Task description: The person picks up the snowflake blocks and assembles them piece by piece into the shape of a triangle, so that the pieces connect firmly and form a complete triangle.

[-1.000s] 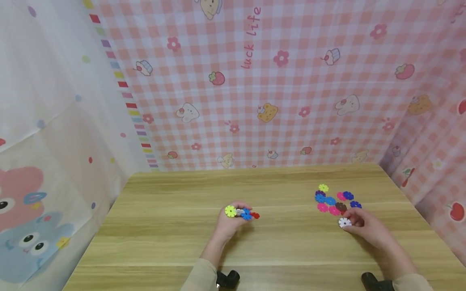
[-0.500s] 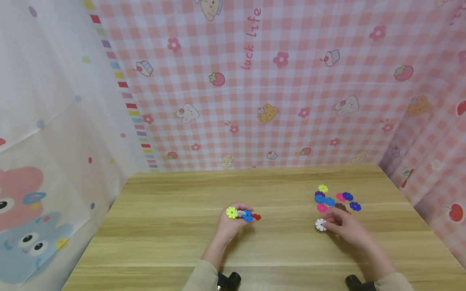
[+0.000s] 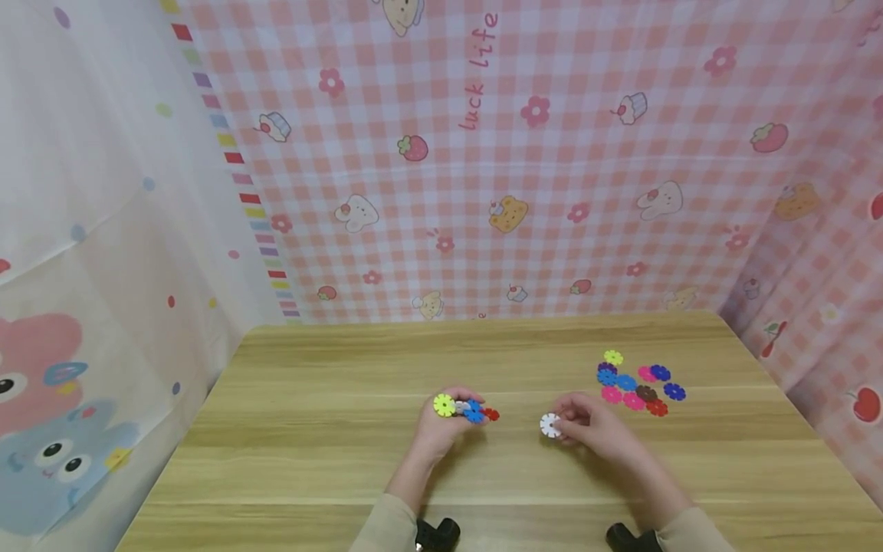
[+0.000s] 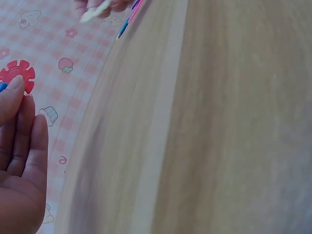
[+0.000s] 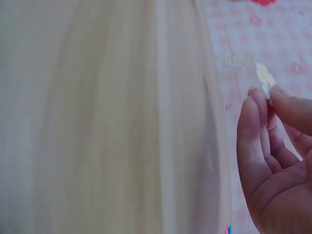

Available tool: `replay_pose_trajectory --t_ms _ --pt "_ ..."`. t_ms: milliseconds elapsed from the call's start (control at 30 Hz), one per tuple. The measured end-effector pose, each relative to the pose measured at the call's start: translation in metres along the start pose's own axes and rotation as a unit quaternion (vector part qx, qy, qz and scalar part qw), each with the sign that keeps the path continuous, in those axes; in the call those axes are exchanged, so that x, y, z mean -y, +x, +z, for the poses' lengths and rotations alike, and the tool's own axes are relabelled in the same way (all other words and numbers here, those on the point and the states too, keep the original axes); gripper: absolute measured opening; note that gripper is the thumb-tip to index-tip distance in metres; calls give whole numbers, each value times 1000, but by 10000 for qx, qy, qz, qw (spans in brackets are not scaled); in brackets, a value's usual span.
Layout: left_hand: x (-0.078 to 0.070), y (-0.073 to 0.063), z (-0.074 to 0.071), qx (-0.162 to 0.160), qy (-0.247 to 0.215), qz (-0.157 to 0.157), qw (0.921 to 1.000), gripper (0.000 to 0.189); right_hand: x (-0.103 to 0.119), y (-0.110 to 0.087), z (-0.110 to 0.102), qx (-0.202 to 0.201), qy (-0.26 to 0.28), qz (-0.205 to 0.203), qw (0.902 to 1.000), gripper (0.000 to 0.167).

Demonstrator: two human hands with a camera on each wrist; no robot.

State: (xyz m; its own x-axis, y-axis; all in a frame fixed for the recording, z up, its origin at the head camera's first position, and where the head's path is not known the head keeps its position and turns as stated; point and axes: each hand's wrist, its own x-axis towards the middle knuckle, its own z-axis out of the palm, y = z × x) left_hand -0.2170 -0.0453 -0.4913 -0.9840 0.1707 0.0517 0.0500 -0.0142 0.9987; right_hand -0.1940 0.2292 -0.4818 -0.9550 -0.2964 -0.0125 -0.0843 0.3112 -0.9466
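Observation:
My left hand (image 3: 438, 431) grips a short chain of joined snowflake discs above the table. The chain runs from a yellow disc (image 3: 444, 405) through a white disc and a blue disc (image 3: 474, 412) to a red disc (image 3: 491, 415) at its right end. In the left wrist view the thumb lies against the notched red disc (image 4: 24, 73). Between thumb and fingertips my right hand (image 3: 599, 426) pinches a single white snowflake disc (image 3: 549, 425), a short gap to the right of the chain. The right wrist view shows that white disc (image 5: 263, 77) nearly edge-on.
On the right of the wooden table (image 3: 331, 429) lie several loose snowflake discs, among them a yellow one (image 3: 613, 357), a brown one (image 3: 646, 393), a red one (image 3: 657, 408) and a dark blue one (image 3: 674, 392). A checked curtain (image 3: 441, 192) hangs behind the table.
My right hand has moved left from beside the loose discs, carrying the white snowflake disc toward the chain. The left hand has stayed almost in place, still gripping the chain.

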Motion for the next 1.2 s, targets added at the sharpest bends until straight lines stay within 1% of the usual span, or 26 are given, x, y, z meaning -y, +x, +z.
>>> replay_pose_trajectory --t_ms 133,200,333,367,567,700,867,900,967,1067,1133,1200 --pt "1 0 4 25 -37 41 10000 29 1 6 13 167 419 -136 9989 25" --pt "2 0 6 32 -3 55 10000 28 2 8 18 287 609 -133 9976 26" --pt "2 0 8 65 94 99 9999 27 5 13 29 360 907 -17 9952 29" --pt "2 0 8 73 123 122 9998 27 6 14 31 337 954 86 9948 30" --pt "2 -1 8 165 89 266 9995 26 11 18 42 316 1048 138 9939 29" --pt "2 -2 9 155 61 265 9995 26 12 20 46 329 1168 168 9925 28" --pt "0 -3 10 82 159 244 9995 26 13 20 49 346 1451 262 9885 29" --pt "-2 -3 10 68 193 233 9995 26 13 20 50 346 1529 282 9872 29" --pt "-9 -7 11 48 239 261 9994 26 13 20 51 349 1723 332 9839 28" --pt "-23 -13 12 25 317 288 9991 25 13 19 52 337 2062 434 9770 26" --pt "-30 -17 13 4 362 400 9985 25 12 19 54 326 2255 474 9725 25" --pt "-33 -17 13 -26 428 432 9981 25 12 19 55 305 2403 497 9689 23"
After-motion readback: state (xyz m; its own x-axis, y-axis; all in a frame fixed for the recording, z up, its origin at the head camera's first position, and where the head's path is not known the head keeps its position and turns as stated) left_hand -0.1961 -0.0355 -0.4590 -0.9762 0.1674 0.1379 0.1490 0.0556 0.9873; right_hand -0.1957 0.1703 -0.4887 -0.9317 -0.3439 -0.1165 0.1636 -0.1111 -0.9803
